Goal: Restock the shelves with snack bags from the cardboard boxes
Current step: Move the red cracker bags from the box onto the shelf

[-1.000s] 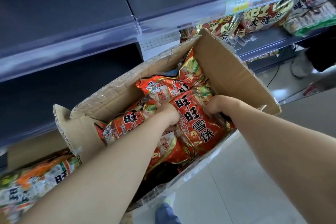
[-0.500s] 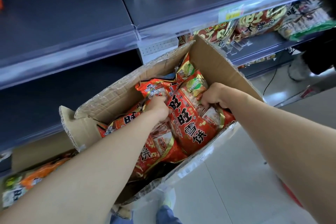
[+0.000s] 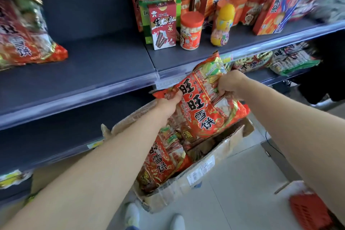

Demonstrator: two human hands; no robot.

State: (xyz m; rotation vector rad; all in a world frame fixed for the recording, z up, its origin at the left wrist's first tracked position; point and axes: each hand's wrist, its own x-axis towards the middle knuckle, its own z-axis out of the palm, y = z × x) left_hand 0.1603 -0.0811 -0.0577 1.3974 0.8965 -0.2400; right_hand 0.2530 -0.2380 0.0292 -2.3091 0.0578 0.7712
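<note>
Hands (image 3: pixel 169 101) (image 3: pixel 230 86) are closed on one bag (image 3: pixel 203 106), held above the box (image 3: pixel 214 162). Shelf (image 3: pixel 89 69) is barely stocked; several bags remain boxed.

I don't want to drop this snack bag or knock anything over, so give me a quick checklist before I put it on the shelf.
1. Grip on the red snack bag: ok. The left hand pinches its left edge and the right hand grips its top right.
2. Bag clear of the cardboard box: ok, it is lifted above the bags left inside.
3. Free space on the shelf: ok, a wide bare stretch lies left of the upright boxes.
4. Matching stock: ok, a similar bag lies at the shelf's left end.
5. Nearby tippable items: not ok, the orange-lidded jar and yellow bottle stand near the front edge.
6. Bag seal intact: cannot tell.
</note>
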